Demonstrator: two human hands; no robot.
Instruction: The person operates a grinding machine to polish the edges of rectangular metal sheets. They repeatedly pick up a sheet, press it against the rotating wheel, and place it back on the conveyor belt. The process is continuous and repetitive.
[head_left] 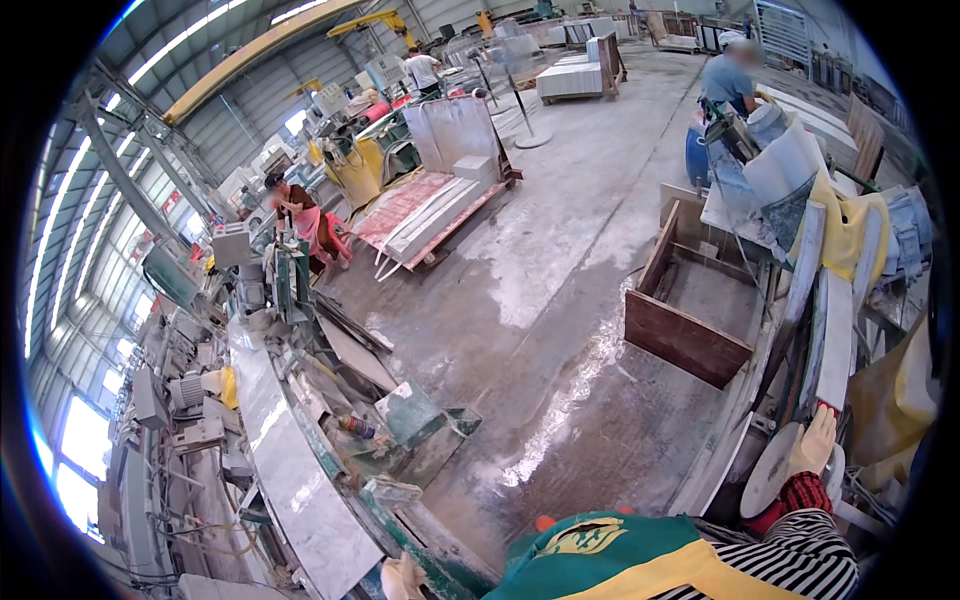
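Note:
My right hand (815, 442), in a pale glove with a red cuff, reaches to the near end of a long narrow white stone strip (835, 335) on the right-hand machine. Its fingers are stretched out and touch the strip's end. A pale round disc (772, 468) sits just left of that wrist. At the lower edge, my left hand (403, 578), also in a pale glove, is beside the near corner of a long grey-white veined stone slab (290, 470). Its fingers are too small and cut off to read, and whether it touches the slab is unclear.
A brown wooden frame (690, 340) stands on the wet floor (560, 400) left of the right-hand machine. A green metal tray (415, 415) juts out beside the left bench. Stone pieces lie on a red pallet (440, 215). Co-workers (305, 220) are at machines farther off.

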